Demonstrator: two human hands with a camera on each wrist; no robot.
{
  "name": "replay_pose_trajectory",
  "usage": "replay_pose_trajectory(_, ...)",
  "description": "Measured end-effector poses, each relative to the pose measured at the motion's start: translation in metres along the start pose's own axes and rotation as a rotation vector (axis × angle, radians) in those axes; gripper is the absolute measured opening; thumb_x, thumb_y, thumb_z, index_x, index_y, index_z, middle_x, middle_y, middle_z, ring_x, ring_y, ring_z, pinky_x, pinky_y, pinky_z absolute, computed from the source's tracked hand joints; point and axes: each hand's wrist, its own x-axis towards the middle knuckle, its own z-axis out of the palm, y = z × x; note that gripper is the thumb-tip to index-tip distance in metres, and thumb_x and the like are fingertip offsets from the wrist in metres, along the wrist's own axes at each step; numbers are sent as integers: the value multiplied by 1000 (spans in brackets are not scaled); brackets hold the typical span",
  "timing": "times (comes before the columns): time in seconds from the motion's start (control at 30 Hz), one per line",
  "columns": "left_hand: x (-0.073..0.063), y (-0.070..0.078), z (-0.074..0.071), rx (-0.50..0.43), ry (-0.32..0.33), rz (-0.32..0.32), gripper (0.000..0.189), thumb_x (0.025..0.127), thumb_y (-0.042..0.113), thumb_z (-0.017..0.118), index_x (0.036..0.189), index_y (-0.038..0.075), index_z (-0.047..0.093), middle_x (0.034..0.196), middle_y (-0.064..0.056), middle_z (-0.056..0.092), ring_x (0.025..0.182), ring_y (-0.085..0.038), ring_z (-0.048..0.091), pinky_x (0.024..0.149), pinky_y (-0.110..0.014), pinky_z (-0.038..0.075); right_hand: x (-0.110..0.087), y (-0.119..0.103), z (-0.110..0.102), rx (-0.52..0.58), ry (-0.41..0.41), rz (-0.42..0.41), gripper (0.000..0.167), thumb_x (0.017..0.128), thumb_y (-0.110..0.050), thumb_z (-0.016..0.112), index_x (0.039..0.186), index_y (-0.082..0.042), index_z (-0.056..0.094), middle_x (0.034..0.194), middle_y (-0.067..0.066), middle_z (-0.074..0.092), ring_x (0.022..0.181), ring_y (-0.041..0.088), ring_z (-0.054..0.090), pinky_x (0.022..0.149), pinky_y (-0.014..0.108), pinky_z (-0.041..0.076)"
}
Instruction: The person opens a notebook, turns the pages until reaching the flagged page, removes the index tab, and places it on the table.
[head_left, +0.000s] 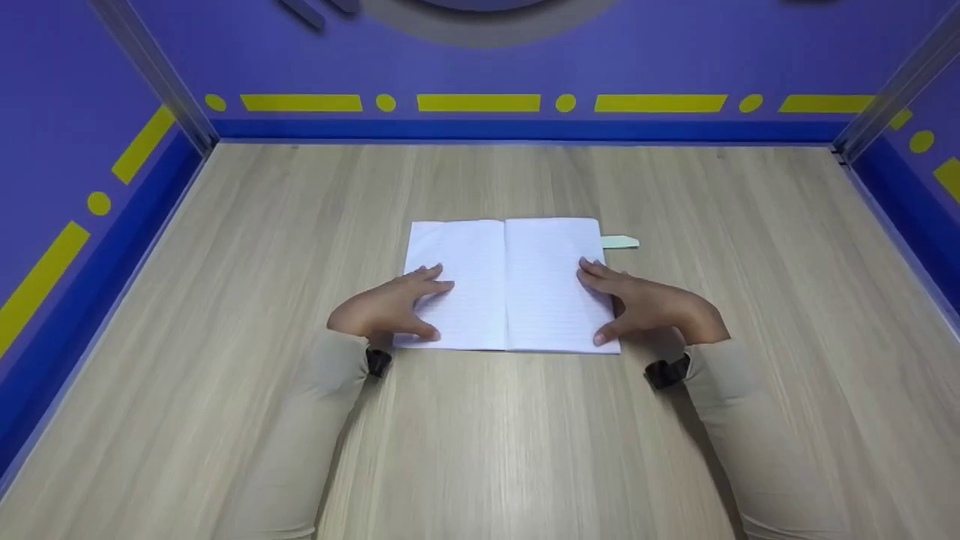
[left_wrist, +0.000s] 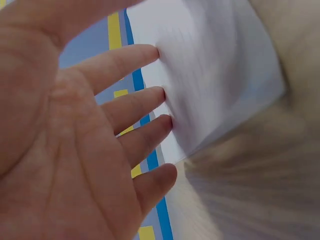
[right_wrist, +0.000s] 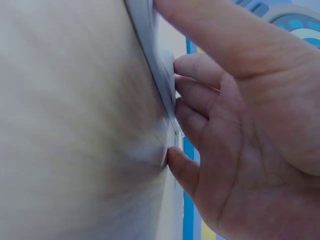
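Observation:
An open notebook with white lined pages lies flat on the wooden table. On its left page rests my left hand, fingers spread and touching the paper near the outer edge. My right hand rests likewise on the right page, thumb near the lower corner. A pale green tab sticks out past the right page's upper edge. The left wrist view shows the left fingertips against the page. In the right wrist view the right fingers lie along the notebook's edge, the little finger reaching past it.
The wooden table spreads around the notebook on all sides. Blue panels with yellow dashes and dots wall it at the back, left and right. A dark band sits on the right wrist, and a similar band on the left.

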Motion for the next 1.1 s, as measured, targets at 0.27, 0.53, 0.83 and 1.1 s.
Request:
replay_pose_trajectory(0.27,-1,-1,1,-46,-15,-5,82,81,14,76,150,14,33,163,-4,7,150,-26,-1,121,-47,9,0,2,0,-5,-6,3,108,74,-33,82,153,-6,13,162,13,-2,149,35,-6,117,58,-1)
replay_pose_trajectory(0.53,-1,-5,1,-58,-29,5,86,80,14,77,151,15,29,163,-4,4,150,-27,-4,121,-48,8,-1,2,-1,-17,-8,18,108,73,-33,82,154,-11,14,163,8,0,150,31,-5,118,57,1)
replay_pose_trajectory(0.83,0,-9,-1,-53,-39,74,86,80,15,77,151,8,28,162,-11,4,149,-31,-5,121,-49,6,-3,4,-3,-4,-48,-21,111,72,-32,83,154,-8,13,163,11,-4,149,35,-9,117,59,-4)
replay_pose_trajectory(1.1,1,-9,-1,-38,-47,73,84,82,15,75,151,9,28,162,-11,4,149,-31,-5,121,-48,7,-2,6,-1,-24,-46,-23,114,70,-33,84,154,-7,12,162,13,-5,148,37,-8,116,59,-3)
